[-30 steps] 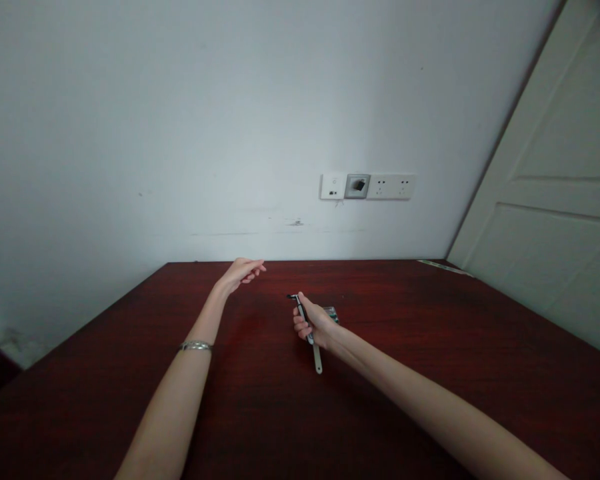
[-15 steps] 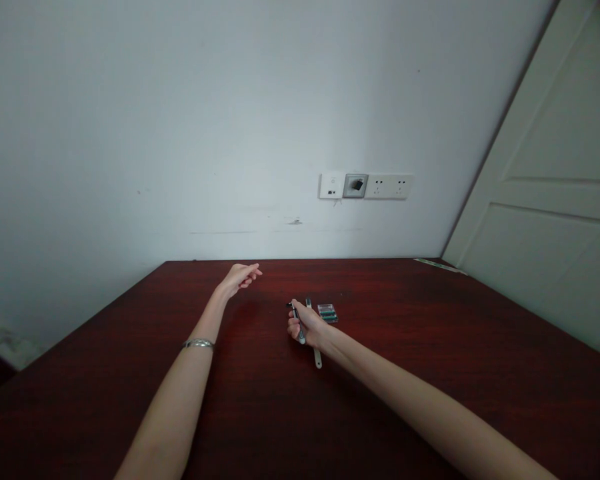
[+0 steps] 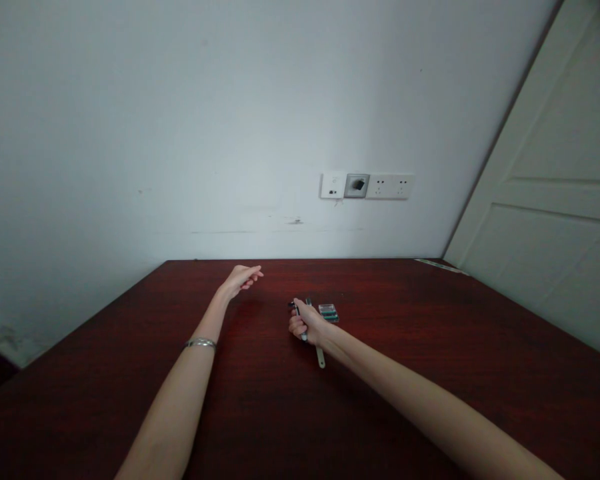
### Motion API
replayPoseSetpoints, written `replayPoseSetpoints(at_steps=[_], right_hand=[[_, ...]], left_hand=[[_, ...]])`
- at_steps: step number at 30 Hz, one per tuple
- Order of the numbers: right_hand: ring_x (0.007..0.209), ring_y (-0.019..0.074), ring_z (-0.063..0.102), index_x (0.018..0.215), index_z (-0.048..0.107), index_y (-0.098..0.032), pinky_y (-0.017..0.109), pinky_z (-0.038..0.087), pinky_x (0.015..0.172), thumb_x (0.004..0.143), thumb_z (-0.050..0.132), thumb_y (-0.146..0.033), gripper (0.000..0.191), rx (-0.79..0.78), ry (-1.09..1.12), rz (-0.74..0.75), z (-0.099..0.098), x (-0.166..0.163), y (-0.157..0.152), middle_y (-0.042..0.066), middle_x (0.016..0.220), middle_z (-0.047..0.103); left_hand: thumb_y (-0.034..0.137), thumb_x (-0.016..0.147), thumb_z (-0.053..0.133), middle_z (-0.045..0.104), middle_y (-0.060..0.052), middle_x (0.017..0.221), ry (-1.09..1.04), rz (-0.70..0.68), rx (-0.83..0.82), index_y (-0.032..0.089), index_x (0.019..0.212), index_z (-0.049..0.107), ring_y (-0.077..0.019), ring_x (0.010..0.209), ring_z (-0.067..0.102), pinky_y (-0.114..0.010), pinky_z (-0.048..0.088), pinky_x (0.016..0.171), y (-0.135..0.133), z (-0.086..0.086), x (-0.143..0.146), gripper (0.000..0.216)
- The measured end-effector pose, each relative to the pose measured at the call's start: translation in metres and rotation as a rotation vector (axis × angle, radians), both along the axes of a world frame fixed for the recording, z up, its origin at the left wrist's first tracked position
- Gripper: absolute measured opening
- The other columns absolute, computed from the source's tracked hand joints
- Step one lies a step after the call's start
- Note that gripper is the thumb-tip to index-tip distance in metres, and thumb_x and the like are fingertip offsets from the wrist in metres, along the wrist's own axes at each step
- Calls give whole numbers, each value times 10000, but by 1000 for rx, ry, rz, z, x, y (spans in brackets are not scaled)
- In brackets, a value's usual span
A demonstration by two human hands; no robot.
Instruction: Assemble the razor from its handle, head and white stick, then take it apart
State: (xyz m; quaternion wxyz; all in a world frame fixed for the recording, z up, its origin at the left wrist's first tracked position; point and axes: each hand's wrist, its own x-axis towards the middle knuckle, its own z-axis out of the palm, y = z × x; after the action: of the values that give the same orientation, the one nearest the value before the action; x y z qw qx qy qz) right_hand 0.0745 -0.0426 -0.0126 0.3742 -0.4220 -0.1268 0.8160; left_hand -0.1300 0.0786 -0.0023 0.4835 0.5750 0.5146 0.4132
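Observation:
My right hand is wrapped round what looks like a razor, its dark head showing above the thumb and its pale handle end below the fingers. Under that hand and wrist lies a long, thin white handle with a hole at its near end; its far tip is dark and its middle is hidden. Just right of the hand sits a small clear case with teal pieces inside. My left hand hovers over the far left part of the table, fingers loosely curled and thumb against the index finger, holding nothing visible.
A dark red wooden table runs up to a white wall. Sockets are set in the wall. A pale strip lies at the back right corner, beside a panelled white door.
My right hand has turned the razor slightly, so less of its handle shows between the fingers. My left hand stays nearly still. The view has shifted very slightly.

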Motion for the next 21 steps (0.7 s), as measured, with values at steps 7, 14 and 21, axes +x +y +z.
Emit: replayPoseSetpoints(at_steps=[7,14,21], right_hand=[[300,1,190,638,305,-190,68,89,283,951,277,-395,375,1,-3,12,-5,3,5,-119,465,196],[299,6,188,630,305,-193,76,89,280,949,289,-375,367,27,-21,7,-8,-1,6,-118,453,198],[297,10,179,618,308,-195,82,93,270,947,273,-381,380,67,-47,31,-5,-2,4,-118,442,197]], left_hand=[[443,626,693,496,11,554,30,4,-5,68,728,658,-20,404,322,-179,135,385,0,-4,-2,391],[443,633,687,494,13,552,46,11,-11,69,727,658,-21,404,323,-180,143,386,2,-6,-2,387],[453,641,683,493,12,566,50,4,-11,68,744,661,-19,407,325,-176,145,388,4,-9,-4,399]])
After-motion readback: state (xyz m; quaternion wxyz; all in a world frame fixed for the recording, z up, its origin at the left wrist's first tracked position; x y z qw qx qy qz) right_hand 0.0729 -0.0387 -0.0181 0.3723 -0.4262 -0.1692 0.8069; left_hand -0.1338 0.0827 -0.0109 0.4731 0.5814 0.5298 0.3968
